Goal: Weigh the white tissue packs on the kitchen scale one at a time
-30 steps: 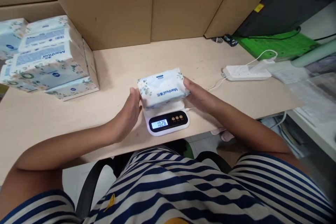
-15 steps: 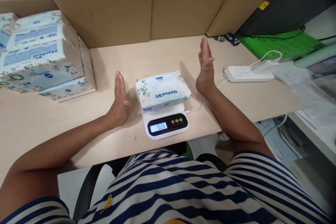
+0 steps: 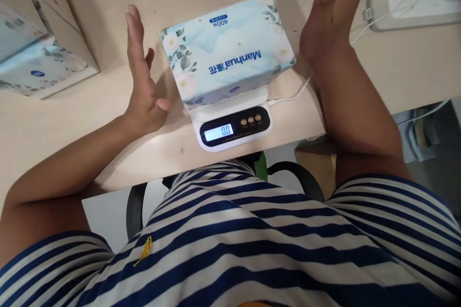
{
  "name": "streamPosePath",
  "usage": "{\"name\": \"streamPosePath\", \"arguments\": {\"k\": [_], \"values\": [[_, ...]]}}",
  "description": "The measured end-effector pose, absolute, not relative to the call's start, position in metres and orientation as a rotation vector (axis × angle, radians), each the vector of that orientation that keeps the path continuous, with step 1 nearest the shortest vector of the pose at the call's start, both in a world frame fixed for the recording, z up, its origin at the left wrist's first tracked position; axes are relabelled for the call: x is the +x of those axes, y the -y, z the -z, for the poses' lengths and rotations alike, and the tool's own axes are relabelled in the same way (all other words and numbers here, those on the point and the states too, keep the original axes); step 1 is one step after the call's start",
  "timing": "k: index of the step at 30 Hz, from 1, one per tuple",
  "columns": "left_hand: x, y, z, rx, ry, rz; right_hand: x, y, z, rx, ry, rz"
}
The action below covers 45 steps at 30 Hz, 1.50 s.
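A pack of tissues (image 3: 230,48), pale blue with flowers and "Manhua" lettering, rests on a white digital scale (image 3: 234,127). The lit display reads 0.0. My left hand (image 3: 142,86) is raised left of the pack, fingers stretched out and thumb apart, touching nothing I can see. On the pack's other side my right hand (image 3: 333,14) is held up on edge, fingers extended and partly cut off by the top of the view. Neither hand holds anything.
More tissue packs (image 3: 39,64) stand stacked at the left. A white power strip (image 3: 421,2) lies at the upper right. A white cable (image 3: 293,96) runs from the scale behind my right arm. The table's (image 3: 151,153) front edge is close to my body.
The view has tipped down and come closer, so the cardboard boxes are out of sight. The scale's display has gone from 102.6 to 0.0. Both hands remain apart from the pack.
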State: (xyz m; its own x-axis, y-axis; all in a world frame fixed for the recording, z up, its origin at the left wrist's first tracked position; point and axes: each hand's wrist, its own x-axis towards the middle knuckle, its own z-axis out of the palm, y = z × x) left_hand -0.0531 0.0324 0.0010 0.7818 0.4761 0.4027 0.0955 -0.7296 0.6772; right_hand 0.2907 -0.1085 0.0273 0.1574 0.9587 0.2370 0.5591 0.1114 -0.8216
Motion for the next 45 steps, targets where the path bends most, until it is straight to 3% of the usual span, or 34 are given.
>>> {"name": "streamPosePath", "arguments": {"k": [4,6,34,41,45], "values": [[-0.055,-0.029,-0.007,2.330,-0.421,-0.743,0.290,0.111,-0.025,-1.580,1.483,0.058],[-0.055,-0.029,-0.007,2.350,-0.421,-0.730,0.294,0.109,-0.021,-1.594,1.487,0.203],[-0.057,-0.043,0.009,2.369,-0.577,-0.597,0.298,0.105,-0.013,-1.553,1.552,0.257],[-0.058,-0.076,0.043,2.352,-0.075,-0.850,0.314,0.097,-0.002,-1.502,1.646,0.380],[-0.059,-0.081,0.049,2.281,-0.080,-0.828,0.326,0.092,0.005,-1.446,1.682,0.405]]}}
